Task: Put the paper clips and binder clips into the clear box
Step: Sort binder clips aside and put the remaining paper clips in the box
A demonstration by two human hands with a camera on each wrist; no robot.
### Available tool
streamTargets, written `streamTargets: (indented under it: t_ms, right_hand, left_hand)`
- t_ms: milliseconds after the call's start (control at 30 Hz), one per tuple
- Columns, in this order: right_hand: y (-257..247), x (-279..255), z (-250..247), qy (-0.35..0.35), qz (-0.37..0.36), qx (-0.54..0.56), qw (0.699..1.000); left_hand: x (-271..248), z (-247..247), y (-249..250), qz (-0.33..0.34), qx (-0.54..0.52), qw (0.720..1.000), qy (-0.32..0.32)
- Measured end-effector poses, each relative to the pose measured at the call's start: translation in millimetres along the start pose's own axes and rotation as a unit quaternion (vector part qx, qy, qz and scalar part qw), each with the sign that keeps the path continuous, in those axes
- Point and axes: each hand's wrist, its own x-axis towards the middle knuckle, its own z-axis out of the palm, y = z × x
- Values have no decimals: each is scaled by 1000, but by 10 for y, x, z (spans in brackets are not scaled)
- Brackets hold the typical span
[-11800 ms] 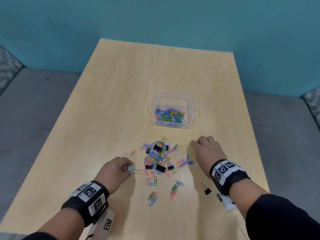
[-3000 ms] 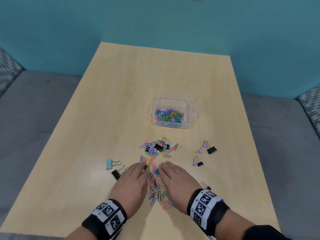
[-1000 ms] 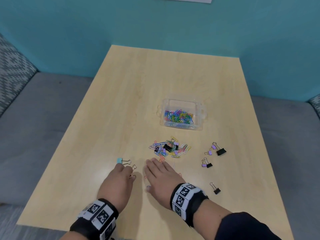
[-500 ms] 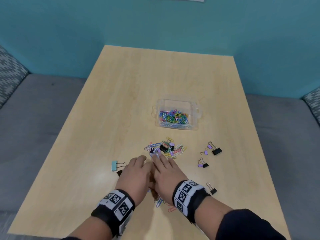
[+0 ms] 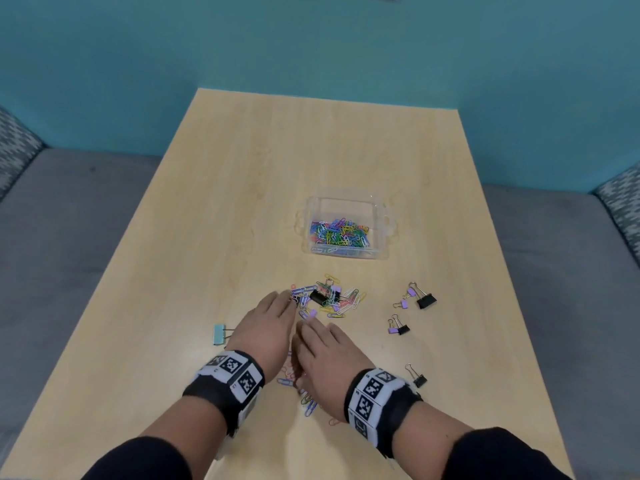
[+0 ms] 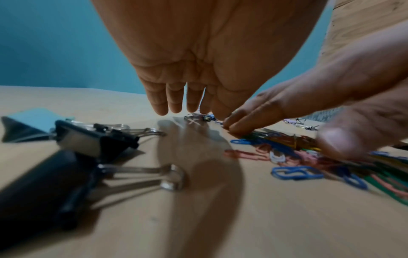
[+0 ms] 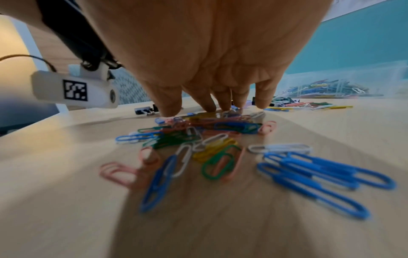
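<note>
While both hands lie palm down near the bottom centre of the head view, the left hand (image 5: 265, 327) has its fingers stretched almost straight and close together, and it holds nothing. Its fingertips (image 6: 162, 109) hang just above the table (image 5: 207, 202) in the left wrist view; whether they touch the wood I cannot tell. The right hand (image 5: 329, 355) is also flat with straight, slightly spread fingers, gripping nothing. In the right wrist view its fingertips (image 7: 209, 107) press down on the far edge of a heap of coloured paper clips (image 7: 212, 144) that lies under the palm.

Another small pile of paper clips with binder clips (image 5: 327, 299) lies just above the hands in the frame. A pale blue binder clip (image 5: 220, 336) is just left of the left hand, and more binder clips (image 5: 417, 299) are scattered to the right. The clear box (image 5: 379, 216), in the middle of the head view, well apart from the hands, already contains many coloured clips.
</note>
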Motion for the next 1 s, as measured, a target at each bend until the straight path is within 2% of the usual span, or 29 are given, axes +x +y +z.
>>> streamTargets:
  t_ms: [267,533,767,867,1000]
  right_hand:
    - [28,-176,6,70,-10,-7,997]
    - [31,59,-8,36,33,14,999]
    - [-49,-115,34,45,-4,-32,998]
    - [-77,-189,66,37,-9,-38,999]
    - [-88,-237,64,52,-7,-20,998]
  left_hand:
    - [-319,167,-20,7,-16,999,51]
    - [-371,173,31,-33,9,997,65]
    - [-303,133,-67,-77,9,996,44]
    - [-176,96,-101,-99,-15,994,53]
    - [-60,-22,-16,-69,-4,995,69]
